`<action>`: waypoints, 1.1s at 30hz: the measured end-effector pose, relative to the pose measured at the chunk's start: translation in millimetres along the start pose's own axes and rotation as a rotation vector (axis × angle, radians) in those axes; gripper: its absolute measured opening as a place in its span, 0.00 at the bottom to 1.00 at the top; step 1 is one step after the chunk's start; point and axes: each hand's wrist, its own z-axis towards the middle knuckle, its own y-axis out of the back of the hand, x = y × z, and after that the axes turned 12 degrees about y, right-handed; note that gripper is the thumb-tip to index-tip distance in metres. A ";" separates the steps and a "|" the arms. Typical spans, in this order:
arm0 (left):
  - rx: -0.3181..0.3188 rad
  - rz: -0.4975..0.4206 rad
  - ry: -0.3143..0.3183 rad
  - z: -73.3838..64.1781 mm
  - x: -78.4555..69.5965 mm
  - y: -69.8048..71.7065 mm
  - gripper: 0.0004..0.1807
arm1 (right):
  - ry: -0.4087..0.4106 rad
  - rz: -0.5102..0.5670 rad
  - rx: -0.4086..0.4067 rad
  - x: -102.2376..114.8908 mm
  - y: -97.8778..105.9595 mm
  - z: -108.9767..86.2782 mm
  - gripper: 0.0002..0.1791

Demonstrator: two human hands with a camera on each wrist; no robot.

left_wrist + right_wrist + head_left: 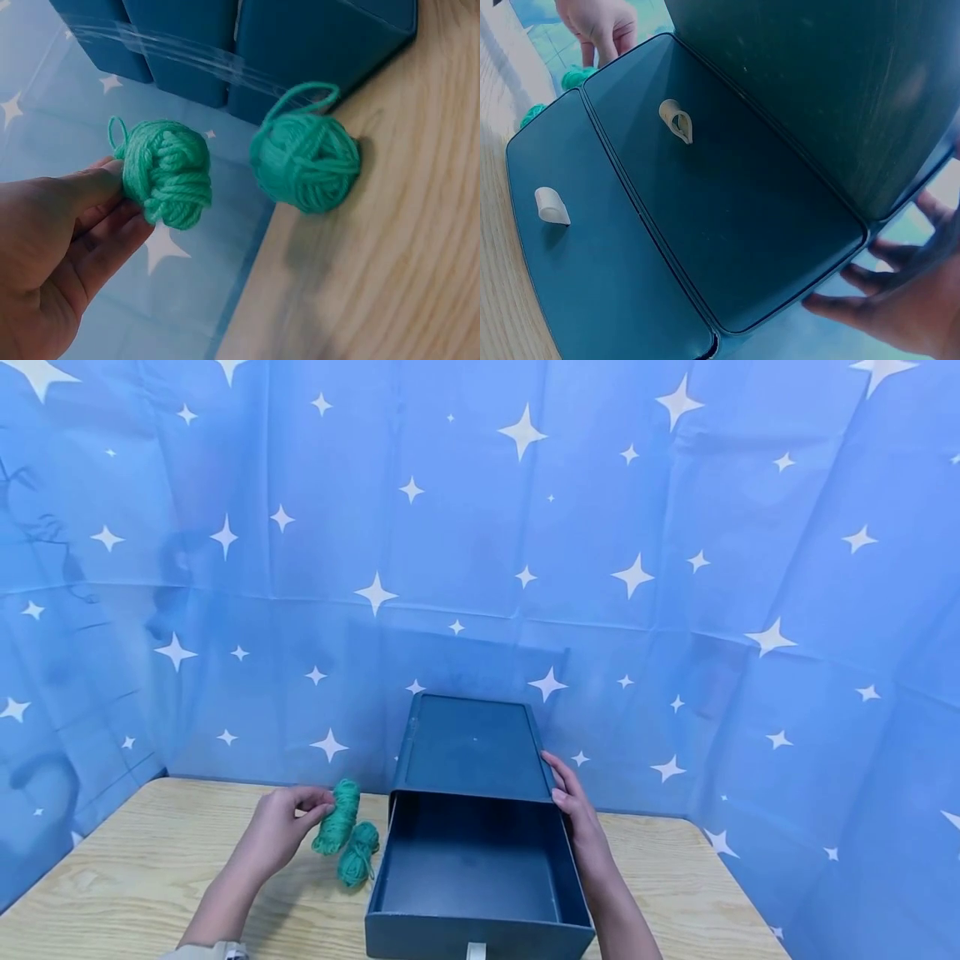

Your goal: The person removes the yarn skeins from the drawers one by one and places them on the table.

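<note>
My left hand (pixel 273 831) pinches a green yarn skein (pixel 339 818) between thumb and fingers, held up off the table. In the left wrist view, a small loop sticks up from this skein (pixel 169 176). A second green yarn ball (pixel 358 855) lies on the table beside the drawer unit (pixel 474 747), with a loose loop on top. The dark blue unit's top drawer (pixel 468 881) is pulled out, and no contents show inside. My right hand (pixel 585 831) touches the unit's right side, its fingers extended along the edge.
Two lower drawers, one with a pale pull tab (pixel 676 121) and one with another tab (pixel 551 206), are closed. Clear tape (pixel 217 64) runs across the unit's side. A blue star-patterned curtain (pixel 480 527) hangs behind the wooden table (pixel 675 893).
</note>
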 end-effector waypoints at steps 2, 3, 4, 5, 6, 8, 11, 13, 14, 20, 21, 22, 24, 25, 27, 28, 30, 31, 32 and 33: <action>0.016 0.005 0.008 0.8 3.6 -1.5 0.05 | 0.003 -0.003 0.002 -0.1 0.1 -0.1 0.26; 0.024 0.007 0.016 1.4 5.5 -2.7 0.05 | 0.004 -0.002 0.002 -0.1 0.1 0.0 0.26; 0.031 0.009 0.024 1.8 7.2 -3.9 0.05 | 0.007 -0.002 0.003 -0.2 0.3 0.2 0.26; 0.040 0.009 0.033 2.1 8.9 -5.0 0.04 | 0.007 -0.001 0.004 -0.2 0.5 0.3 0.26; 0.048 0.007 0.040 2.5 10.7 -6.1 0.04 | 0.007 0.000 0.004 -0.1 0.6 0.4 0.26; 0.063 0.001 0.052 3.6 14.4 -8.7 0.04 | 0.005 0.003 0.004 0.5 0.8 0.3 0.26; 0.072 -0.006 0.061 5.3 20.1 -12.8 0.04 | 0.001 0.007 0.003 1.4 0.8 -0.1 0.26; 0.076 -0.007 0.063 6.4 24.3 -16.2 0.04 | 0.003 0.010 0.003 1.4 0.6 0.0 0.26; 0.077 -0.008 0.064 6.8 26.3 -18.0 0.04 | 0.002 0.010 0.001 1.1 0.5 0.1 0.26; 0.105 -0.007 0.088 5.7 38.4 -27.9 0.04 | 0.021 -0.001 -0.004 -3.2 0.3 1.5 0.27; 0.110 -0.008 0.088 5.6 40.2 -29.1 0.03 | 0.023 0.003 -0.004 -3.6 0.3 1.7 0.27; 0.113 -0.009 0.084 5.4 41.7 -30.0 0.03 | 0.021 0.001 -0.004 -3.7 0.3 1.7 0.27; 0.115 -0.007 0.078 5.4 44.5 -31.8 0.03 | 0.013 0.007 -0.003 -3.3 0.3 1.5 0.27; 0.113 -0.009 0.082 5.8 45.3 -32.4 0.03 | 0.008 0.011 -0.002 -2.8 0.3 1.2 0.27; 0.107 -0.014 0.089 6.7 46.7 -33.4 0.03 | -0.002 0.023 0.001 -1.6 0.3 0.6 0.26; 0.103 -0.015 0.092 7.0 47.1 -33.8 0.03 | -0.004 0.022 0.001 -1.0 0.3 0.3 0.26; 0.097 -0.015 0.094 7.4 47.5 -34.1 0.03 | -0.003 0.021 0.001 -0.2 0.2 0.0 0.26; 0.095 -0.018 0.097 7.5 47.4 -34.2 0.03 | -0.003 0.023 0.001 0.0 0.2 -0.2 0.26; 0.096 -0.019 0.096 7.2 47.4 -34.1 0.03 | -0.003 0.024 0.001 0.1 0.3 -0.2 0.26; 0.098 -0.021 0.097 6.8 47.1 -33.9 0.03 | -0.002 0.024 0.001 0.1 0.3 -0.2 0.26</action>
